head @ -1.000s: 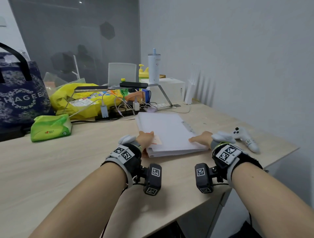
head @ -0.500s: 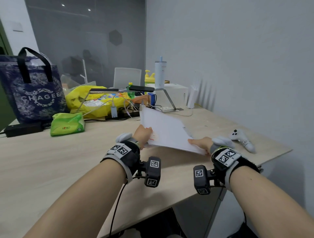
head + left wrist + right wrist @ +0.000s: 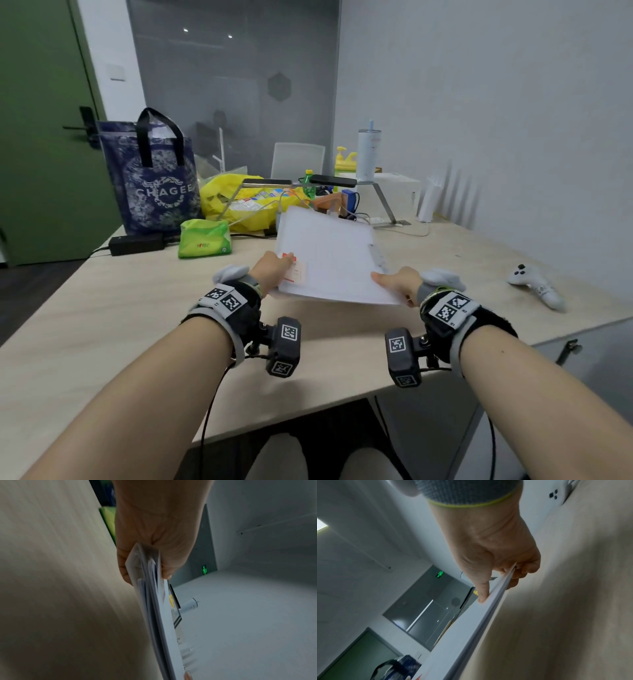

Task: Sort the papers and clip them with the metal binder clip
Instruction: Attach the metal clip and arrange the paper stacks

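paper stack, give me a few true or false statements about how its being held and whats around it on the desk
1. Both hands hold the paper stack. True: the left hand grips its left edge, the right hand its right edge.
2. The stack lies flat on the desk. False: it is lifted and tilted.
3. A white game controller lies on the desk right of the stack. True.
4. The green tissue pack sits on top of the stack. False: it sits on the desk, left of it.

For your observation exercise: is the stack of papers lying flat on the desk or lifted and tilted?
Lifted and tilted. Both the left hand and right hand grip the stack of papers at its near edge, far edge raised.
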### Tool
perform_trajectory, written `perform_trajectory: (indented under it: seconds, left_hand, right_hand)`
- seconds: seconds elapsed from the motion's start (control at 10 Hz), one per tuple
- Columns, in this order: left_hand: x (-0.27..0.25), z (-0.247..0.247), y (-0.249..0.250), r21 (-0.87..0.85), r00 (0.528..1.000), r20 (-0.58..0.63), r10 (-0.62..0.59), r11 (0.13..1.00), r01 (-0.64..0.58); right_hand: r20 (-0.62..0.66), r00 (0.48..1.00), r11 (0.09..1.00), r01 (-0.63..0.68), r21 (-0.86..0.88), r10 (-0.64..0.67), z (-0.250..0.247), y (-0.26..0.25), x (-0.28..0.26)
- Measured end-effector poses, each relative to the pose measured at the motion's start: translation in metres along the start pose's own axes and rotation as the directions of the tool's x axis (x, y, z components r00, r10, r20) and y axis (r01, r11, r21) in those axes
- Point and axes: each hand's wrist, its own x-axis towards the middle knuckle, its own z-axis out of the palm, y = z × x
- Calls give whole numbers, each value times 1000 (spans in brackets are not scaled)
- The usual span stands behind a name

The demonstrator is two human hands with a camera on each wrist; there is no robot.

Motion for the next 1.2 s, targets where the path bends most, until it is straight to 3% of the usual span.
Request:
perform_trajectory:
  seconds: [0.3, 0.7, 0.9, 1.0, 1.1, 1.2]
  left_hand:
    - [-14, -67, -44, 81, 995, -93, -46, 995, 53]
    - [-36, -110, -88, 215, 971, -201, -131, 961, 174]
    - [-33, -116, -104, -11, 963, -223, -151, 988, 153]
    - [-28, -123, -107, -35, 965, -216, -149, 989, 145]
    - [-25, -130, -111, 7, 964, -209, -167, 985, 172]
    - [-17, -136, -115, 65, 962, -220, -159, 982, 177]
  right_hand:
    - [55, 990, 982, 134, -133, -128, 56, -48, -26]
    - [157, 977, 948, 179, -265, -141, 115, -75, -40]
    - [188, 963, 935, 238, -262, -192, 128, -86, -35]
    - [225, 951, 958, 249, -144, -214, 126, -84, -30]
    - [110, 911, 916, 400, -7, -397, 104, -86, -41]
    - [-136, 767, 669, 620, 410, -627, 56, -87, -79]
